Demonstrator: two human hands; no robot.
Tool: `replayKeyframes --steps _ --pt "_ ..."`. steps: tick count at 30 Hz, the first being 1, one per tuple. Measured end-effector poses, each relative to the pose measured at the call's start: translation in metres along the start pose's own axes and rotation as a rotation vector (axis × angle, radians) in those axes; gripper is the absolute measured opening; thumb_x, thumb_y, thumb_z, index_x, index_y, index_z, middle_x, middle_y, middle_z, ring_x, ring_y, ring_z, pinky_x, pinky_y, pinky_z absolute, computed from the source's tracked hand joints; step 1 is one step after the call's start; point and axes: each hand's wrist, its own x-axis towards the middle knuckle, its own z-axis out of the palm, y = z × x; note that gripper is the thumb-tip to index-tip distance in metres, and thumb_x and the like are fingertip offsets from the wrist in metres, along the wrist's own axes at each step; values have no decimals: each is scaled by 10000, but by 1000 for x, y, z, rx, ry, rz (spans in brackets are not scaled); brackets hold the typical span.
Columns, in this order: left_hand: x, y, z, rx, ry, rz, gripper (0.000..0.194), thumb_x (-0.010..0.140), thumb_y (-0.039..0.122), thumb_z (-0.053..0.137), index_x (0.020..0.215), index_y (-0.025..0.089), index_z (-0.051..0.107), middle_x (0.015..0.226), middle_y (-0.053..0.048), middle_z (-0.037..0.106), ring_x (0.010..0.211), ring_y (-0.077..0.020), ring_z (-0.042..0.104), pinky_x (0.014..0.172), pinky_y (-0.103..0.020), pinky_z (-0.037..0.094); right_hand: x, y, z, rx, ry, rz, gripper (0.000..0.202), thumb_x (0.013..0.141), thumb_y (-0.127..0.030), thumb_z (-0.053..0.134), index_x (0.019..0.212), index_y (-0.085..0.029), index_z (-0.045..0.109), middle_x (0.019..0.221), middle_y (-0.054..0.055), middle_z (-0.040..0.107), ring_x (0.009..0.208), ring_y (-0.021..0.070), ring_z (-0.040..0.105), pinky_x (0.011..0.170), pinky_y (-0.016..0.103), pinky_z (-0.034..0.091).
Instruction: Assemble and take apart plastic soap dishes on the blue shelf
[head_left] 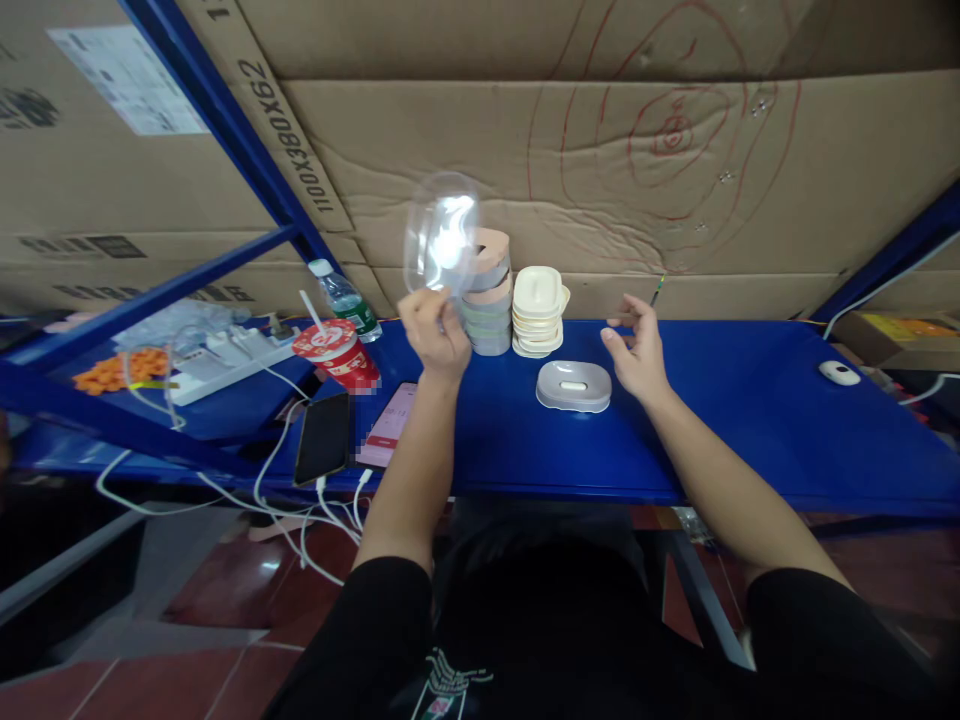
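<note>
My left hand [436, 335] pinches the lower edge of a clear plastic lid [442, 235], which stands upright in the air and catches a bright glare. Behind the lid rises a stack of grey and peach oval pieces [489, 310], partly covered by it. Beside that stack is a pile of cream-coloured lid-like pieces [538, 305]. A pale grey oval plastic piece [574, 386] with a slot in its top lies on the blue table. To the right of it, my right hand [637, 350] hovers with fingers apart and nothing in it.
On the blue table [720, 400] to the left stand a red cup with a straw [337, 352] and a water bottle [345, 303]. Two phones [322, 440] lie with charging cables. Orange pieces [124, 370] and a power strip [217, 368] are farther left; a white device [839, 373] is right.
</note>
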Motion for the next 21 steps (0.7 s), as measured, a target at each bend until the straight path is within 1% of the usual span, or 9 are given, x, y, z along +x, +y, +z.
replayKeyframes --steps 3,7,9,11,13,15,17,19,21 --pt "19 -26 -8 80 -58 -162 603 1116 649 269 1162 210 679 1085 -138 639 1115 -277 701 1046 -533 566 -5 -5 2 -94 -111 -20 868 925 -748 628 1642 -310 412 1499 192 582 1235 391 677 924 595 668" --pt "27 -48 -8 50 -210 -323 455 1103 540 388 1194 197 673 1206 -167 630 1266 -311 640 1157 -566 497 -10 -4 6 -171 -262 -79 856 939 -731 621 1648 -292 431 1493 191 592 1213 385 684 936 600 663" --pt "27 -53 -5 3 -299 -346 426 1088 525 431 1194 192 675 1267 -182 629 1317 -326 619 1202 -581 459 -11 -2 7 -201 -331 -90 851 938 -735 628 1634 -273 462 1493 195 592 1212 389 690 958 612 651" --pt "26 -56 -1 -34 -390 -328 439 1081 542 453 1218 191 679 1355 -198 619 1387 -332 593 1231 -571 440 -12 0 7 -218 -398 -91 848 942 -740 626 1622 -252 485 1493 202 592 1228 398 692 989 627 635" --pt "25 -54 1 -40 -438 -295 466 1082 562 457 1273 198 675 1449 -200 597 1455 -326 560 1236 -548 446 -11 2 6 -225 -464 -96 843 954 -746 615 1619 -244 494 1505 204 592 1260 404 689 1033 637 613" --pt "23 -50 1 -7 -402 -286 484 1091 568 441 1316 203 667 1479 -194 597 1471 -316 556 1224 -533 464 -10 1 4 -230 -526 -116 836 959 -751 617 1614 -243 506 1504 198 611 1303 406 674 1094 645 578" --pt "19 -43 1 38 -293 -309 491 1106 564 414 1311 198 669 1413 -188 640 1404 -303 608 1192 -519 491 -9 1 2 -252 -603 -133 866 928 -768 663 1602 -241 528 1491 193 639 1343 416 655 1142 657 538" --pt "12 -32 2 52 -197 -320 494 1117 560 385 1262 190 681 1287 -169 693 1270 -279 677 1115 -485 539 -8 2 0 -294 -702 -126 973 834 -807 755 1594 -235 549 1484 198 655 1362 441 641 1152 674 520" --pt "4 -16 3 6 -195 -286 495 1118 557 375 1181 189 699 1139 -138 733 1085 -249 722 992 -437 581 -8 4 0 -325 -797 -106 1106 711 -830 844 1594 -229 561 1500 207 648 1366 466 637 1146 682 517"
